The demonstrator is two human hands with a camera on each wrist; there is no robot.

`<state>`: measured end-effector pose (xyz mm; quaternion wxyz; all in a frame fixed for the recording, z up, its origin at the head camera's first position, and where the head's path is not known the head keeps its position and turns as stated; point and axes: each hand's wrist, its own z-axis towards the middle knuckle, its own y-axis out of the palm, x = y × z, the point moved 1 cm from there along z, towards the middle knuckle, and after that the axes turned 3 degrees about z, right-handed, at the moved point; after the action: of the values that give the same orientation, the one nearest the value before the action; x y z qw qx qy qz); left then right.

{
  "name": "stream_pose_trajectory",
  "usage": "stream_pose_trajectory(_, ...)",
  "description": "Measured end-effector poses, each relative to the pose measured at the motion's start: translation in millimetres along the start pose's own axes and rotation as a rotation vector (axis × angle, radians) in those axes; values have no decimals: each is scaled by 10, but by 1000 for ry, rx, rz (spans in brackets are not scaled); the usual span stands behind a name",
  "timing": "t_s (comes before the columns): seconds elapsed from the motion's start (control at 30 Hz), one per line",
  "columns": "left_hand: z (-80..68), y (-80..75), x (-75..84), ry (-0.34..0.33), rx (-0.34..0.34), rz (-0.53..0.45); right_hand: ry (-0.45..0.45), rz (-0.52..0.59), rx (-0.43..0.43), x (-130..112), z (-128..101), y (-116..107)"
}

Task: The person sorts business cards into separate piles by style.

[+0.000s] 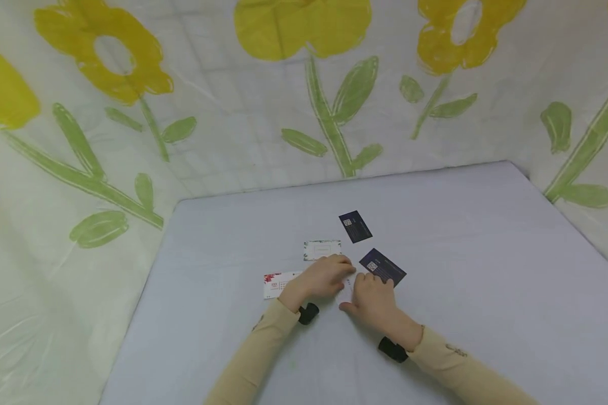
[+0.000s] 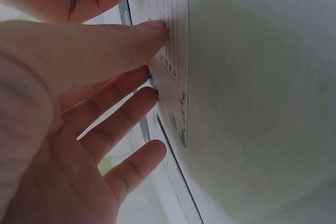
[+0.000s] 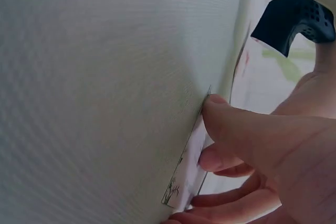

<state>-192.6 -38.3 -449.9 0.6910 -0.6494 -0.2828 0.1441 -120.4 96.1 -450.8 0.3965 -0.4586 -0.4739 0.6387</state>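
Note:
A white business card (image 1: 347, 291) with dark leaf decoration near one end lies on the table between both hands. My left hand (image 1: 324, 277) holds its left side; in the left wrist view the thumb lies across the printed face of the card (image 2: 178, 61) and the other fingers reach its far edge. From the right, my right hand (image 1: 376, 302) grips the same card, thumb at the near end and fingertips toward the far end. In the right wrist view the thumb touches the edge of the card (image 3: 185, 182). The hands cover much of the card in the head view.
Left of the hands lie a white card with red flowers (image 1: 275, 286) and a white card with green leaves (image 1: 316, 250). Two dark blue cards lie beyond: one farther card (image 1: 356, 226) and one nearer card (image 1: 380, 265) beside my right hand. Flower-printed curtains surround the pale table (image 1: 213, 242).

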Motion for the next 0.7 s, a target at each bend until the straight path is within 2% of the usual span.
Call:
stream_pose_trajectory(0.2, -59, -41, -20, -30, -9, 7, 0, 54, -65, 19, 49, -23)
stream_pose_trajectory(0.37, -134, -71, -54, -68, -15, 0, 13, 183, -142, 89, 109, -42)
stream_pose_trajectory(0.53, -198, -97, -73, -114, -29, -96, 34, 329, -208, 181, 171, -44)
stream_pose_trajectory(0.7, -246, -106, -90, -157, -49, -181, 45, 407, -266, 243, 234, -12)
